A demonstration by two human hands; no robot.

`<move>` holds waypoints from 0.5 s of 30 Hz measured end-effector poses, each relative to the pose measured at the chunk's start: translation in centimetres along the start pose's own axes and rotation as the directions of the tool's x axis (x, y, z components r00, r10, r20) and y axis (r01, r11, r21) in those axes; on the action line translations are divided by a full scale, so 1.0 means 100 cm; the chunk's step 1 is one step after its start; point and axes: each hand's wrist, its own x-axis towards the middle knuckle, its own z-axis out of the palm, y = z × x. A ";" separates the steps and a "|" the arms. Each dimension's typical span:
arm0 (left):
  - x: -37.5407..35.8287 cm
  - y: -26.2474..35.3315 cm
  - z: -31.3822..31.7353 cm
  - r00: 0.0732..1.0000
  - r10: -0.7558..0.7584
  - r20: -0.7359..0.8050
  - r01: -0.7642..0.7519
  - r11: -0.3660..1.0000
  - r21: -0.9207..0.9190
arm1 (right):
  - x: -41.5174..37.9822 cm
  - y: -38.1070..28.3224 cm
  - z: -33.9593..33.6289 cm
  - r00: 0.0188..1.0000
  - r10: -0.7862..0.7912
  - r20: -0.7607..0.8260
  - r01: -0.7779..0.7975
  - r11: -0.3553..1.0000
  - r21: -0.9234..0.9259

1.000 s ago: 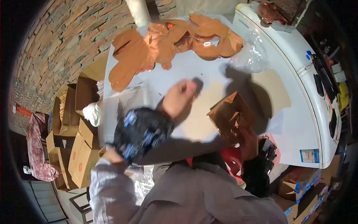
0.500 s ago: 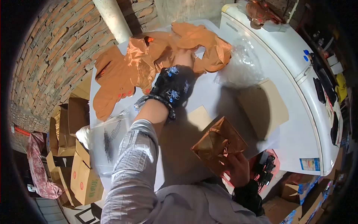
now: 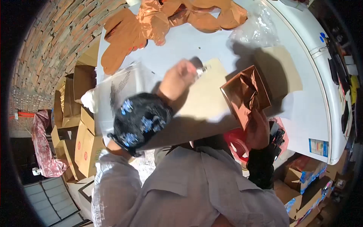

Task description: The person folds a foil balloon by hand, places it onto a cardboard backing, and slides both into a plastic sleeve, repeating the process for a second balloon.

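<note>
My right hand (image 3: 259,130) grips a copper-coloured folded foil piece (image 3: 245,92) by its near edge. This piece has a squarish outline and crumpled folds in its middle. Over the table's middle, my left hand (image 3: 178,80) is closed, its fingertips pinching a small shiny piece (image 3: 202,71) too blurred to name. A black sleeve cover with blue flowers (image 3: 145,121) is on the left forearm. Beneath the left hand lies a beige sheet (image 3: 206,94). Flat copper-orange foil shapes (image 3: 123,41) spread along the table's far side, beyond both hands.
Clear plastic packaging (image 3: 121,90) lies at the table's left, and a crumpled clear bag (image 3: 257,26) at the far right. A white fridge (image 3: 314,113) lies along the right side. Cardboard boxes (image 3: 85,147) stand at left. A red plastic object (image 3: 236,142) is below the right hand.
My left hand has drawn back from the foil shapes toward me and now pinches a small shiny piece. My right hand has raised and turned the foil piece. The view has tilted down.
</note>
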 end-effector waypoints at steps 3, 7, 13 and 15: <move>-0.035 -0.010 0.029 0.972 0.233 -0.019 -0.205 0.889 0.410 | 0.002 -0.013 0.000 0.999 0.001 0.040 0.004 0.993 -0.122; -0.041 -0.012 0.039 0.883 0.470 0.005 -0.380 0.708 0.595 | 0.011 -0.038 0.023 0.949 0.299 0.103 -0.303 0.760 0.575; -0.046 -0.023 0.028 0.916 0.389 -0.098 -0.297 0.821 0.488 | 0.021 -0.033 0.046 0.933 0.337 0.127 -0.357 0.821 0.444; -0.049 -0.022 0.015 0.948 0.232 -0.219 -0.163 0.942 0.292 | 0.020 -0.033 0.055 0.926 0.361 0.111 -0.370 0.808 0.459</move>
